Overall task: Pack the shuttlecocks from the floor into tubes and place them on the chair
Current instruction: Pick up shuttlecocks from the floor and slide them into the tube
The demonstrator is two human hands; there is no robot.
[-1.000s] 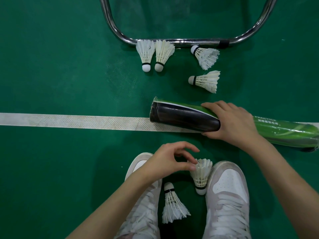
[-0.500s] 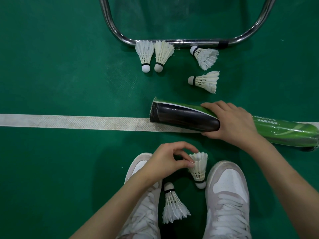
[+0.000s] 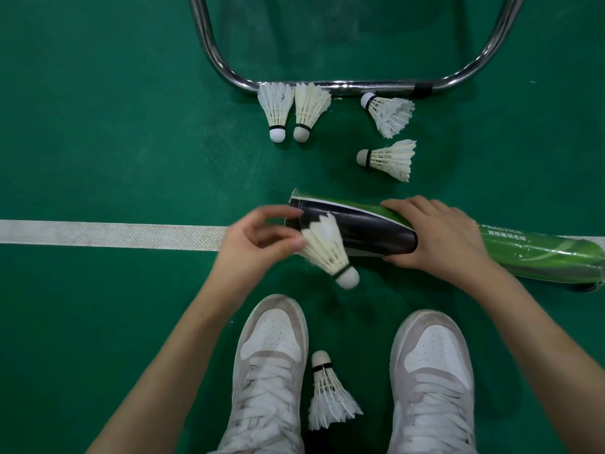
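Just below the middle of the frame, one shuttlecock [image 3: 327, 250] hangs in the left hand [image 3: 258, 244], pinched by the feather skirt between thumb and fingertips, so that grip is closed on it. Its feathers point up and left toward the hand, and its cork points down and right, clear of the floor. The feather rim overlaps the dark open mouth of the tube [image 3: 353, 231] in this view; whether it touches the tube cannot be told.

Six shuttlecocks show in all. Five lie on the green floor [image 3: 98, 126]: a pair of shuttlecocks [image 3: 293, 113] side by side at upper centre with corks toward the bottom of the frame, a third shuttlecock [image 3: 389, 114] to their right, a fourth shuttlecock [image 3: 389, 158] just under that one with its cork to the left, and a fifth shuttlecock [image 3: 329, 398] at lower centre between the two white shoes [image 3: 271, 371], cork pointing up.

One tube shows, green and black, lying across the centre right of the frame. The right hand [image 3: 438, 237] wraps over its middle, fingers curled round it, so this grip is closed on the tube.

One white line [image 3: 108, 234] crosses the floor from the left edge and runs under the tube. One bent chrome chair frame [image 3: 343, 85] spans the top of the frame, and the feathers of the pair touch its lower bar.
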